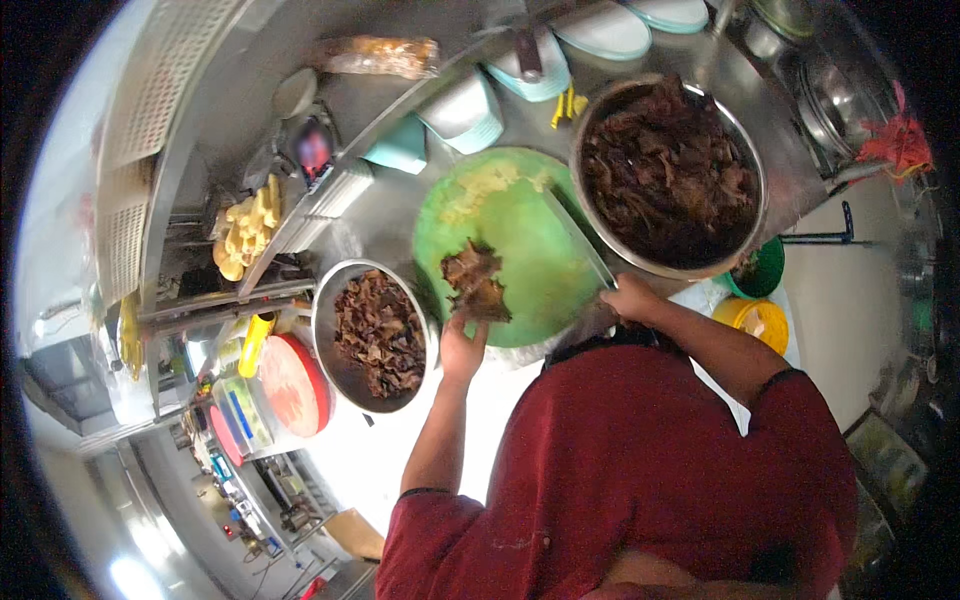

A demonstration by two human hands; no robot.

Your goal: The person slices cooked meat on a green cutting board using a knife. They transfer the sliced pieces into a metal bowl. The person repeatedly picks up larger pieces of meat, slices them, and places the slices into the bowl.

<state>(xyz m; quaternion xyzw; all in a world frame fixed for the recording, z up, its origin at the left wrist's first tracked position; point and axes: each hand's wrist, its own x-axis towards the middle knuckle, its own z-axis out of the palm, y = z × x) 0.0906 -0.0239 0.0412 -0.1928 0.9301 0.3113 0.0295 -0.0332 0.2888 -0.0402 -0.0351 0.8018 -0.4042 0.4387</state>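
A round green chopping board [525,255] lies in front of me, with a dark brown, ruffled food piece [475,276] on its left half. My left hand [462,346] grips that piece at its near edge. In my right hand [634,298] is the handle of a wide-bladed kitchen knife [579,236]; the blade points away from me, along the board's right side. To the right, a large metal bowl [761,187] is heaped with larger dark brown pieces [667,172]. Smaller cut pieces [381,330] fill part of another metal bowl [324,352] on the left.
Stacked pale-blue dishes [469,116] line the counter's back under a metal shelf [360,142]. Left of the smaller bowl stands a red-rimmed round board [296,386]. Green [769,270] and yellow [750,322] containers sit low at my right.
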